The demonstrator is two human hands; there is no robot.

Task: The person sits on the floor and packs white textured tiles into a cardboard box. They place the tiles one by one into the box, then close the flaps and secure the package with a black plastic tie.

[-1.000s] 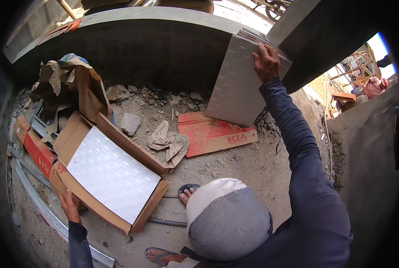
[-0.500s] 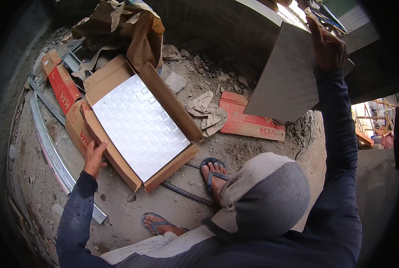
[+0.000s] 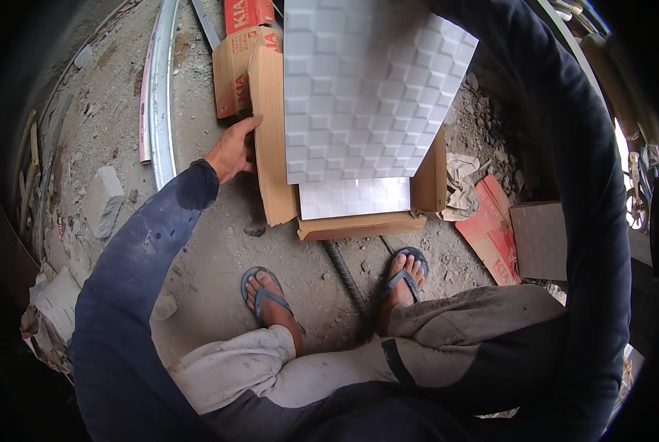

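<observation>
A white tile (image 3: 366,96) with a raised block pattern is tilted above an open cardboard box (image 3: 272,147), its upper end nearer to me. Below it, part of another white tile (image 3: 355,199) shows inside the box. My left hand (image 3: 230,151) grips the box's left side wall, thumb at the edge and fingers against its outer face. My right arm (image 3: 565,110) curves round to the raised tile's upper end, with the hand holding it there. The right fingers are dark, blurred and mostly cut off by the upper edge.
Metal channels (image 3: 164,88) lie on the left beside torn cardboard (image 3: 234,70). A grey stone block (image 3: 103,200) sits further left. To the right are crumpled paper (image 3: 460,188), red cardboard (image 3: 492,228) and a dark panel (image 3: 539,239). A ribbed steel bar (image 3: 344,276) lies between my feet.
My right hand has moved from the leaning panel at the upper right to above the box, where a tile is now tilted. My left hand stays at the box's side. The view has shifted.
</observation>
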